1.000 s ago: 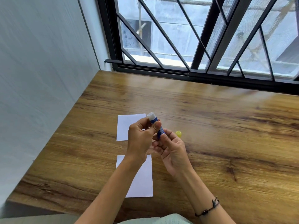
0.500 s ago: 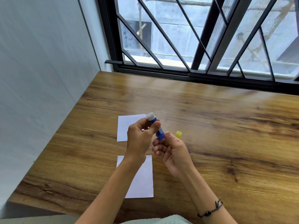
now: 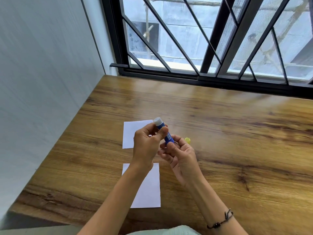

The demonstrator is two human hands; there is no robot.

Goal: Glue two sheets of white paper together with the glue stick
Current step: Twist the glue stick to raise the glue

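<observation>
A blue glue stick [image 3: 166, 134] with white glue showing at its top is held tilted above the table between both hands. My left hand [image 3: 147, 144] grips its upper barrel with thumb and fingers. My right hand [image 3: 179, 154] pinches its lower end. The yellow cap [image 3: 187, 140] lies on the wood just right of my hands. One white sheet [image 3: 130, 134] lies farther off, partly hidden by my left hand. A second white sheet [image 3: 150, 189] lies nearer me, partly under my left forearm.
The wooden table [image 3: 237, 150] meets a grey wall [image 3: 42, 82] on the left and a black barred window [image 3: 211, 48] at the back. Its near edge runs along the bottom left. A dark bracelet [image 3: 220, 221] circles my right wrist.
My right hand's fingers have shifted slightly around the lower end of the glue stick. The stick, the cap and both sheets stay where they were.
</observation>
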